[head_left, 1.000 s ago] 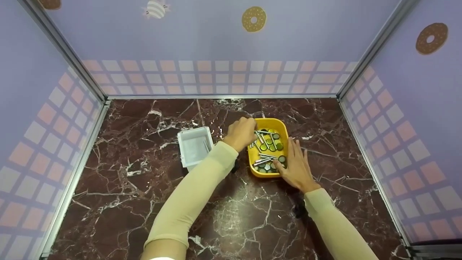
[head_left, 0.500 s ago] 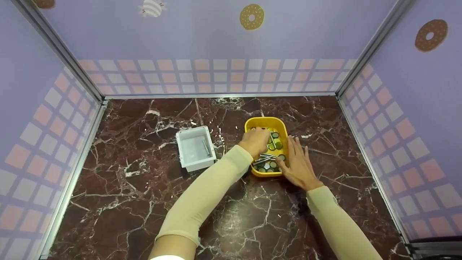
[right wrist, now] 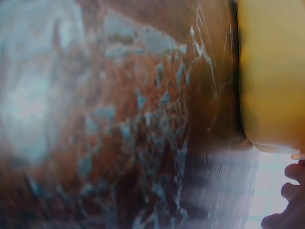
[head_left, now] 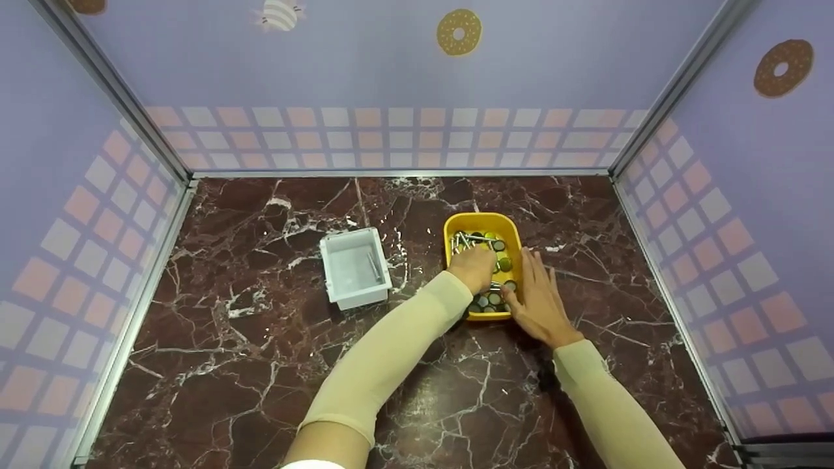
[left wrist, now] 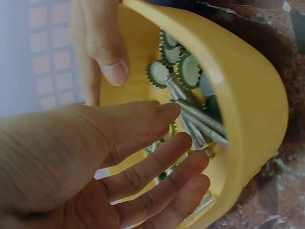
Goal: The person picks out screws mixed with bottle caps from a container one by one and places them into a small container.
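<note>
A yellow bin [head_left: 456, 221] holds metal bottle caps [head_left: 505, 264] and long silver screws [head_left: 459, 240]. My left hand [head_left: 472, 267] reaches down into it. In the left wrist view its thumb and fingers [left wrist: 167, 176] are spread and slightly bent, close to several screws [left wrist: 202, 119], with nothing seen held between them. My right hand [head_left: 537, 303] holds the bin's right wall, thumb over the rim on the inner side and fingers along the outer side. Only a few fingertips [right wrist: 290, 191] show in the right wrist view, beside the bin.
To the left of the bin stands a white container [head_left: 355, 301] with a thin screw-like piece [head_left: 373, 266] inside. Both sit on a dark red marble-patterned surface [head_left: 221, 365], with patterned panels [head_left: 365, 71] on three sides.
The left hand has moved from the bin's far left edge inward and toward the near end, uncovering the screws at the far left. The right hand stays on the right wall.
</note>
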A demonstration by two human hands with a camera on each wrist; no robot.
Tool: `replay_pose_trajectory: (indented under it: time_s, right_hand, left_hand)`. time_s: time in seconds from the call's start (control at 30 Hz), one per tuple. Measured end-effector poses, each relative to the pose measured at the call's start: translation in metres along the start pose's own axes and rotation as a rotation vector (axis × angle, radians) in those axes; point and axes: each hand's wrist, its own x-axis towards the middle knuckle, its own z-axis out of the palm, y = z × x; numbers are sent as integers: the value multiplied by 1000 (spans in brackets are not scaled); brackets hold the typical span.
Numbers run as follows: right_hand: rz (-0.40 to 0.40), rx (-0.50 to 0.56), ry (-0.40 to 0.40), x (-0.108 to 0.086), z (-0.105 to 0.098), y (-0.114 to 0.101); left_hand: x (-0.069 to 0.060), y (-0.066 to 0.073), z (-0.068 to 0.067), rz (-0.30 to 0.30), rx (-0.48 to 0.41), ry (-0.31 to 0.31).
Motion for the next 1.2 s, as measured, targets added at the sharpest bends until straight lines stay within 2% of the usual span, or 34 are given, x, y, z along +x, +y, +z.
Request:
replay_pose_trajectory:
  time_s: [0.1, 0.13, 0.43, 0.53, 0.67, 0.73, 0.8, 0.93, 1.03, 1.2]
  right_hand:
    - [2, 4, -1, 0, 1, 0]
    - [3, 4, -1, -1, 1, 0]
    - [6, 14, 11, 0, 1, -1]
    - [2, 14, 16, 0, 1, -1]
    - [-1, 19, 27, -1, 1, -1]
    - [-1, 22, 37, -2, 1, -2]
    - [-3, 22, 47, -1, 2, -2]
    - [-5, 23, 60, -2, 2, -2]
    - [-5, 25, 60, -2, 2, -2]
    - [0, 30, 49, -1, 3, -1]
  left_hand:
    - [25, -10, 27, 4, -17, 9]
    - [22, -9, 23, -3, -14, -15]
    - [22, -6, 28, -22, 3, -12]
    - [22, -4, 29, -32, 11, -8]
    - [19, -4, 32, -16, 25, 25]
    - [13, -1, 28, -23, 25, 28]
    - [7, 2, 21, -31, 16, 5]
    - [6, 4, 21, -37, 16, 3]
    - [21, -4, 39, -12, 33, 38]
    - [43, -16, 66, 5, 5, 39]
